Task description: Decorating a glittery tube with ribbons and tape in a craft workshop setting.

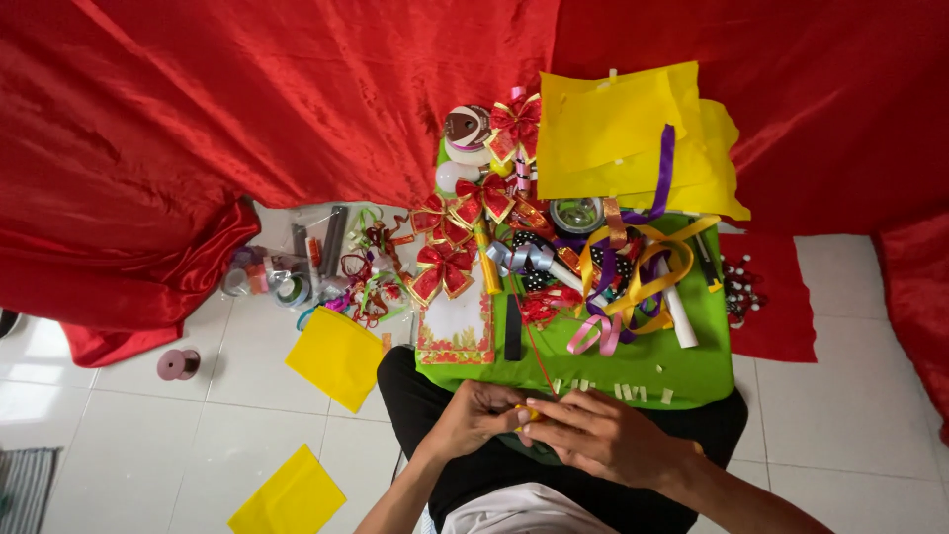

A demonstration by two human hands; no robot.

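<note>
From the head camera, looking straight down, both hands meet over the lap just below the near edge of the green board [682,381]. The left hand [477,415] and the right hand [603,435] are curled toward each other, fingertips touching around a small yellow piece [531,413] pinched between them; only a sliver of it shows, so its shape and long axis cannot be told. Both sets of fingers are closed in a grip on that piece, the left from the left side and the right from the right and slightly above, with the right hand covering more of it. The yellow piece sits between the two hands, touching both, so neither is nearer. A thin red thread [534,346] runs down from the clutter on the board toward the fingertips, though whether it joins the piece is hidden. Just beyond the fingers, a row of small pale tape strips [618,390] is stuck along the board's near edge, closer to the right hand. Farther up lie red and gold bows [442,269], loose ribbons [623,282] in yellow, purple and pink, a silver bow [519,257], and yellow paper sheets [618,133]. On the tiled floor to the left rest two more yellow paper squares [336,356], well apart from the hands.
</note>
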